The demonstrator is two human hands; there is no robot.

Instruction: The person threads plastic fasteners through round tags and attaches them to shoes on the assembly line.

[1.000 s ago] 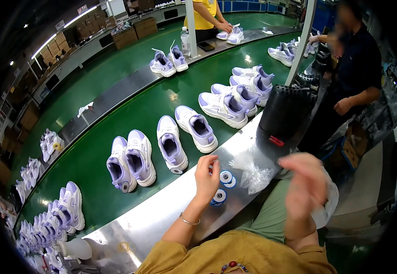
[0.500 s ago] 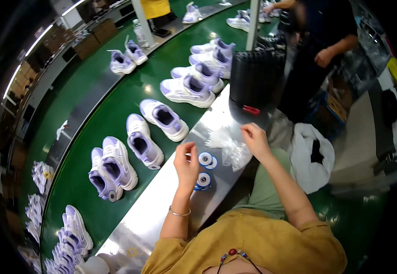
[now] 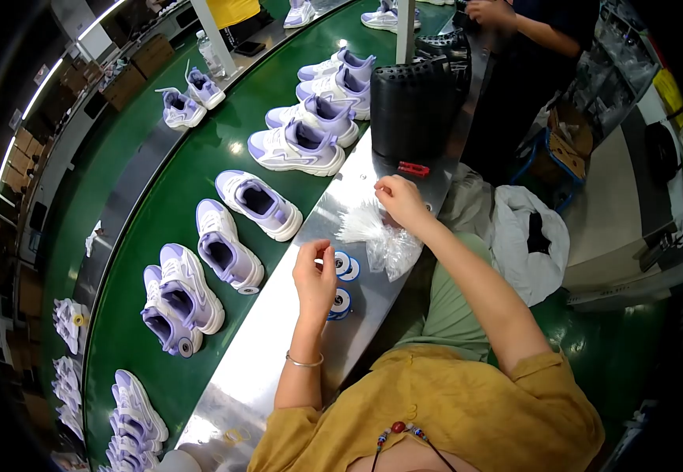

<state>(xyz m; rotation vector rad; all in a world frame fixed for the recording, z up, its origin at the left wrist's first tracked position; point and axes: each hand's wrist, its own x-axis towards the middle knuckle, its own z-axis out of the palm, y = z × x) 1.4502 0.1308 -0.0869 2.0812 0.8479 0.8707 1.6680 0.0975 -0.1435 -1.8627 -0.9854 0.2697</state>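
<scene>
Left hand (image 3: 314, 277): curled fingers hide its palm
Right hand (image 3: 401, 201): any small thing at its fingertips is too small to tell
Round labels (image 3: 341, 302): print too small to read
Co-worker (image 3: 526, 86): head beyond the top edge, hands blurred
Rear black boot (image 3: 453, 49): partly behind the front one
White container (image 3: 178, 462): cut off by the bottom edge

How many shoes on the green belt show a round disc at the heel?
2 visible: one disc on the left shoe of the lower pair, another disc on the left shoe of the next pair up. Others may be hidden.
</scene>
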